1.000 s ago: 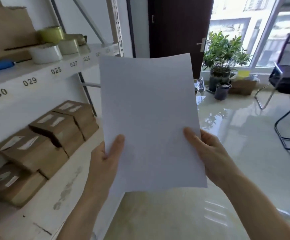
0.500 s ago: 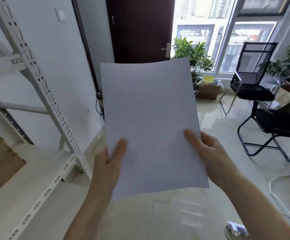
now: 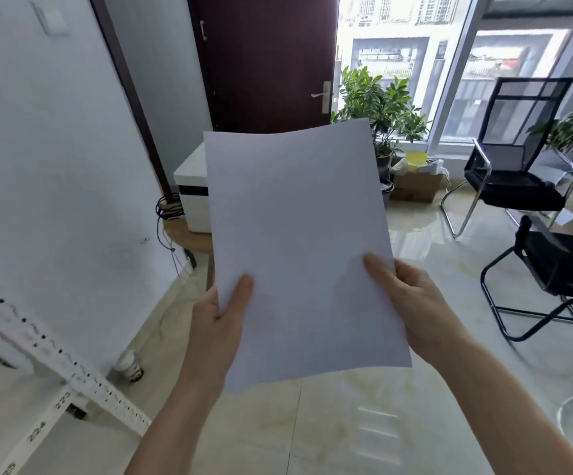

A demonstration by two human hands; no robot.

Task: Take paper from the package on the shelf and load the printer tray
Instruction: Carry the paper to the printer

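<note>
Shelf (image 3: 55, 368) edge with number labels sits low, left of the left grip, mostly out of view now where a second ago its boxes filled that side. Left hand (image 3: 216, 323) clamps the paper (image 3: 299, 255) at its lower left edge, thumb on the front and fingers behind. Paper is held upright and flat between both grips, probably to keep the sheets squared and unbent for the tray. Above the left grip, partly hidden behind the paper, the white printer (image 3: 191, 190) stands on a round bench (image 3: 189, 240) by the wall; it was not visible earlier, so the view has swung toward it. Right hand (image 3: 412, 303) clamps the lower right edge the same way. Chairs (image 3: 518, 173) well right of the right grip.
</note>
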